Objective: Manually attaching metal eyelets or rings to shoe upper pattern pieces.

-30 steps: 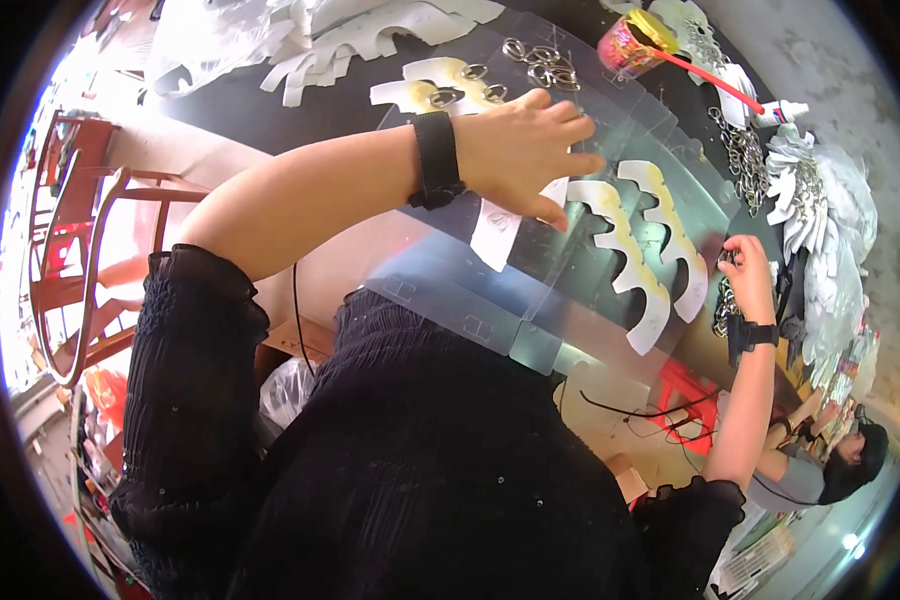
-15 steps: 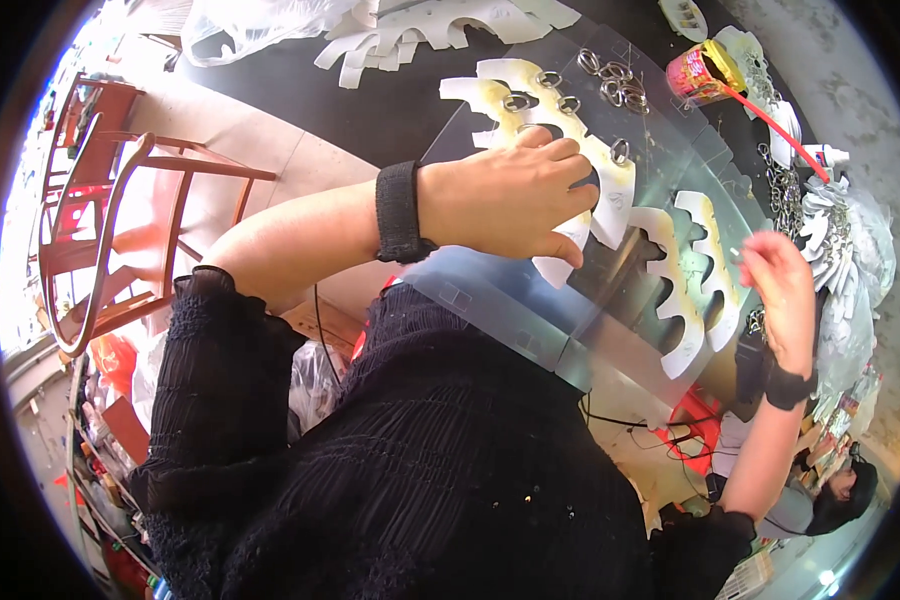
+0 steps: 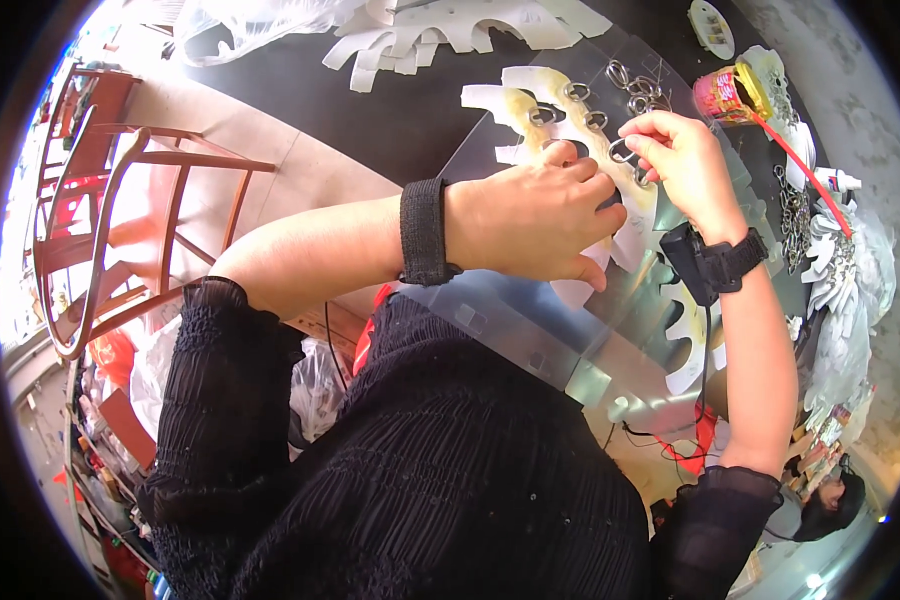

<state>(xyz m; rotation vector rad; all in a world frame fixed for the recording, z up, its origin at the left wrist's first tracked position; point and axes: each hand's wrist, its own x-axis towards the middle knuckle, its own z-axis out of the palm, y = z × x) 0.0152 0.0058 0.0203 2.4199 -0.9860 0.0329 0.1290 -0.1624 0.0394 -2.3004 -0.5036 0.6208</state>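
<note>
Now, right hand [image 3: 682, 172]: pinching a metal ring [image 3: 622, 151] beside the scalloped strip [image 3: 600, 146].
Left hand [image 3: 535, 222]: nearer, curled over it; grip hidden, can't tell.
Long axis: slanting inward from clear sheet's [image 3: 515, 315] left edge.

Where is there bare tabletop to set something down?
The black tabletop is bare between the plastic bag, the white strips and the clear sheet. It is crowded around the left hand and right hand, with scalloped pieces and metal rings, and beside the tub.
</note>
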